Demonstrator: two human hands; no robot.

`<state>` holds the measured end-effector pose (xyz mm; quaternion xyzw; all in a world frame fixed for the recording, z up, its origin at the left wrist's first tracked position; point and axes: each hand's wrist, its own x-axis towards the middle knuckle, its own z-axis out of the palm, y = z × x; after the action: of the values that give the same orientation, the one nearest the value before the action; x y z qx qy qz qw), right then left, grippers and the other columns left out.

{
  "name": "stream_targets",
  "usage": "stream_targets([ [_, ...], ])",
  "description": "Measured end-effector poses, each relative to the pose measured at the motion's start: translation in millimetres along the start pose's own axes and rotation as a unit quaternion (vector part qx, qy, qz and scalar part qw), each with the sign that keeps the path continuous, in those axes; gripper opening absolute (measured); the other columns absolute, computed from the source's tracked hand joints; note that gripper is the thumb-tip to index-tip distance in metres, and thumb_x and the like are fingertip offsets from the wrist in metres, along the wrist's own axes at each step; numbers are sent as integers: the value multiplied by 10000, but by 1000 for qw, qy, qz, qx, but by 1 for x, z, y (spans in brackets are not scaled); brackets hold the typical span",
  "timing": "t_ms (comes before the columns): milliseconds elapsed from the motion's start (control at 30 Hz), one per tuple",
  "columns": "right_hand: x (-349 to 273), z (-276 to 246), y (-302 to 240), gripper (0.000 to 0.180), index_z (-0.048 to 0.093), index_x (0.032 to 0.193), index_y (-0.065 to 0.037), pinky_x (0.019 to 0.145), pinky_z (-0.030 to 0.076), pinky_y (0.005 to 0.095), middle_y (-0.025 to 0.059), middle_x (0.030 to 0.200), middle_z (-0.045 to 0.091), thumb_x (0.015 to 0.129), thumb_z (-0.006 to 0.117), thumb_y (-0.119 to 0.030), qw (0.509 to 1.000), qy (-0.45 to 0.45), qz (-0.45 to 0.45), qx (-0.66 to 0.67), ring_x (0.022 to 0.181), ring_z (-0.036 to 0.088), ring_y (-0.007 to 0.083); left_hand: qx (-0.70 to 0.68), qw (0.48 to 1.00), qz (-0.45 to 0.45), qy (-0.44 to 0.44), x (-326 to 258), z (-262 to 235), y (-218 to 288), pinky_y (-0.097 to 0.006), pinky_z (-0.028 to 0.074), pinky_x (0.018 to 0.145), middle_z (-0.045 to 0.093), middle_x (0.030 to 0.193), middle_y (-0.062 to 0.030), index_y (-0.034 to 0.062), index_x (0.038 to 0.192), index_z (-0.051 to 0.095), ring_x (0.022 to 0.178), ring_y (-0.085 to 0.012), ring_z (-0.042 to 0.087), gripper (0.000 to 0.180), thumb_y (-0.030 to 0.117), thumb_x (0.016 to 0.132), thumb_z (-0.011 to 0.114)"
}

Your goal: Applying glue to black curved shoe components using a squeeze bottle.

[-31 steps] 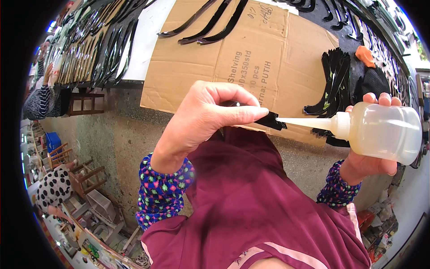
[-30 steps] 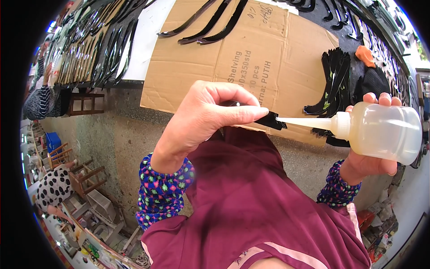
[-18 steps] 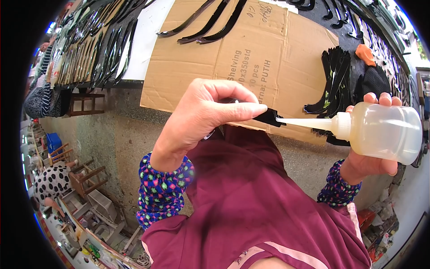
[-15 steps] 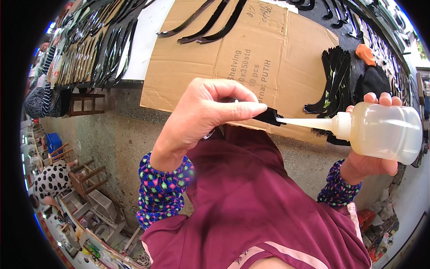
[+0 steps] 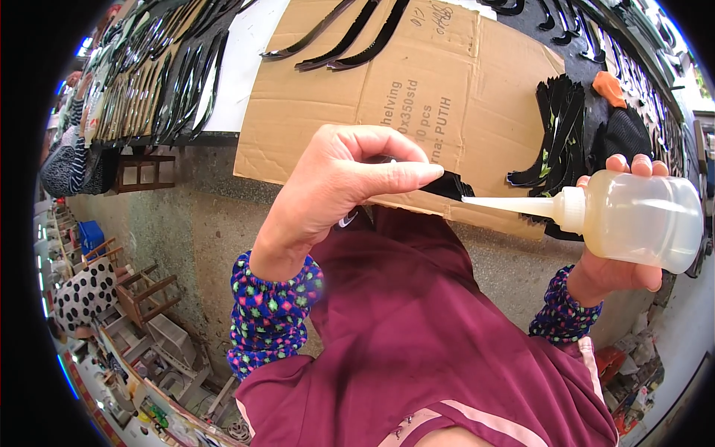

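Note:
My left hand (image 5: 339, 179) is closed in a pinch, thumb against fingers, on a black strip (image 5: 447, 185). Most of that strip is hidden behind the fingers; its dark, ridged end sticks out to the right. My right hand (image 5: 612, 272) is wrapped round a clear squeeze bottle (image 5: 642, 221) of pale, cloudy liquid, tilted on its side. The bottle's long white nozzle (image 5: 514, 203) points left, its tip at the strip's right end. Whether the tip touches cannot be made out.
Under my hands lies a brown cardboard sheet (image 5: 313, 112). Curved black strips (image 5: 357, 45) rest at its far edge, and a stack of black strips (image 5: 558, 134) at its right, beside an orange piece (image 5: 609, 89) and black mesh (image 5: 625, 138). A wooden stool (image 5: 145, 173) stands left.
The black strip has turned slightly in my left fingers, so its end near the nozzle tip looks different. My right hand and the bottle have hardly moved.

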<state>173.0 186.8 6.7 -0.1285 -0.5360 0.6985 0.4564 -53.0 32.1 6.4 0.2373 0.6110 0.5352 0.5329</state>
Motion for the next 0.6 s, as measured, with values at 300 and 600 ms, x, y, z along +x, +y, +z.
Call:
stream_targets([
  [300,4,-4,2,1040,281,1270,-47,859,414,493,89,1201,362,482,818,-463,1000,-10,0,14,1145,347,305,11,1000,-10,9,7,-3,5,-135,268,442,547,629,57,30,771,644,502,17,396,106,125,737,673],
  [600,6,-16,9,925,293,1259,-65,839,436,458,76,1167,370,560,794,-408,998,-12,38,53,1130,362,288,43,998,23,40,47,-7,6,-145,225,403,416,570,83,75,815,507,452,12,309,193,256,862,555],
])
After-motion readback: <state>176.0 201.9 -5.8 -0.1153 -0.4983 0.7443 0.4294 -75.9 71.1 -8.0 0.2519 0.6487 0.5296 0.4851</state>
